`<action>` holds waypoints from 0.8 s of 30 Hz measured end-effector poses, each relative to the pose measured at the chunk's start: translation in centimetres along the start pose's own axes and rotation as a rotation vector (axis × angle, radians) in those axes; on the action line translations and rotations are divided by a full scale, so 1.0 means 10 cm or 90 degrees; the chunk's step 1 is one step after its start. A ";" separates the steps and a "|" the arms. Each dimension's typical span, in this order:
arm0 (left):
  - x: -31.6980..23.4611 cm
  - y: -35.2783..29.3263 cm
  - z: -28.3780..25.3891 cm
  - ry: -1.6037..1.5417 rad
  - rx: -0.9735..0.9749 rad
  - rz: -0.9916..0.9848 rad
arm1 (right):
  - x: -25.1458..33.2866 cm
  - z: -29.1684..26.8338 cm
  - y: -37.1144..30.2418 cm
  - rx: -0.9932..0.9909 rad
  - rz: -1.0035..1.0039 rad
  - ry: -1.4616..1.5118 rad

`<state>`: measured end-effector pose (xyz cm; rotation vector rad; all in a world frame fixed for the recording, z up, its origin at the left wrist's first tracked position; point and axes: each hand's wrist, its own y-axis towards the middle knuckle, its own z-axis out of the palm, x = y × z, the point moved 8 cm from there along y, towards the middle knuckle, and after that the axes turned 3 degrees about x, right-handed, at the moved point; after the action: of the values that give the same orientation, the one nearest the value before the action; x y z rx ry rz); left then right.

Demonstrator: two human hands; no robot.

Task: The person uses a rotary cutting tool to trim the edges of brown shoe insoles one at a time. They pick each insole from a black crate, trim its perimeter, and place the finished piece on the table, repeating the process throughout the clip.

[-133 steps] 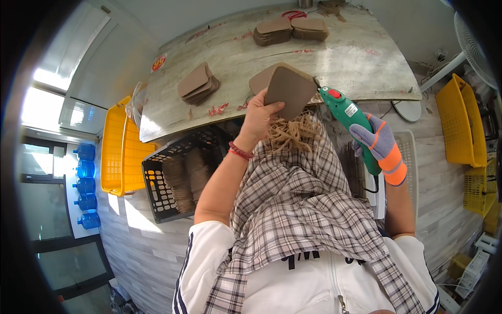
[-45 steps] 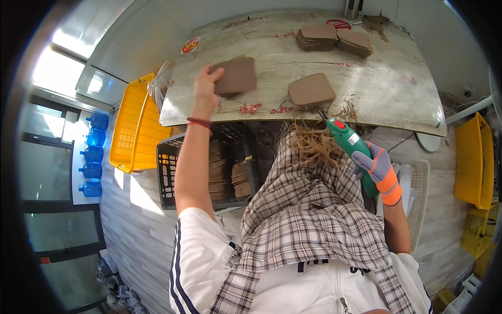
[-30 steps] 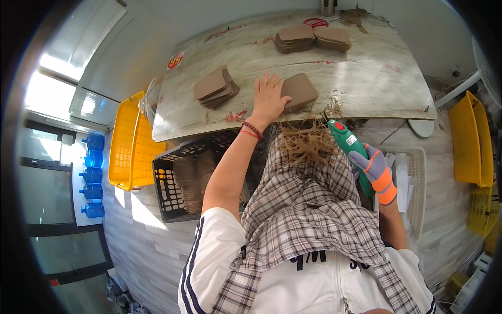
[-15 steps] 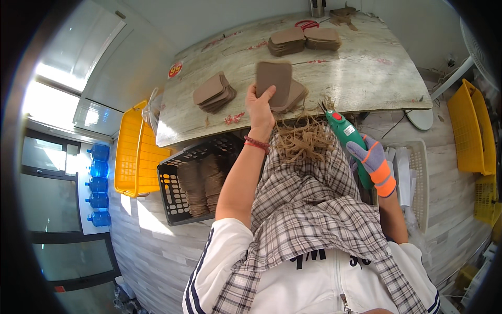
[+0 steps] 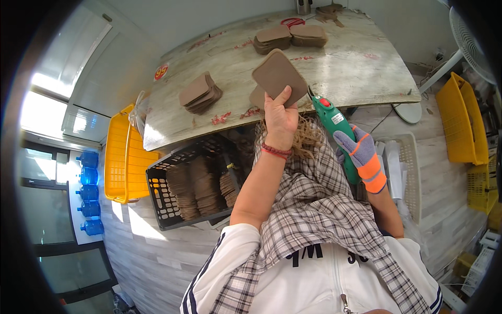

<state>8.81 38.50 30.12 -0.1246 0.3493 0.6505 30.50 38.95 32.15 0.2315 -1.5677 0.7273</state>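
Note:
My bare left hand (image 5: 281, 118) grips a brown, round-cornered flat pad (image 5: 280, 77) by its lower corner, thumb on top, above the table's near edge. My right hand (image 5: 362, 154), in a grey and orange glove, is closed round green electric scissors (image 5: 335, 123). Their tip is at the pad's right edge; whether it touches, I cannot tell. Another pad (image 5: 257, 97) lies partly hidden under the held one. Thin brown trimmings (image 5: 305, 140) lie on my checked apron (image 5: 308, 188). A stack of similar pads (image 5: 200, 93) sits to the left, and two stacks (image 5: 272, 40) farther back.
A black crate (image 5: 155, 191) with rows of pads stands below the table's (image 5: 235, 63) near edge. Yellow baskets (image 5: 116, 170) are on the floor at left and right. A pale basket (image 5: 417, 180) is by my right arm, a fan (image 5: 467, 34) at far right.
The held pad has turned and moved right, with its edge now at the scissors' tip. My left arm has swung right across the trimmings, and the view has shifted slightly.

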 end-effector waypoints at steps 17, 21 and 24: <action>0.27 -0.39 -0.02 0.122 0.053 -0.132 | 0.16 -0.14 0.10 -0.009 -0.045 0.053; 0.21 -0.42 -0.09 0.168 0.074 -0.158 | 0.23 -0.18 0.09 -0.008 -0.052 0.002; 0.07 -0.42 -0.06 0.248 0.107 -0.183 | 0.28 -0.23 0.03 0.013 -0.042 -0.036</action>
<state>11.74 35.42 29.38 -0.1373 0.7450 0.3070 31.74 41.25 34.63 0.3199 -1.5998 0.6899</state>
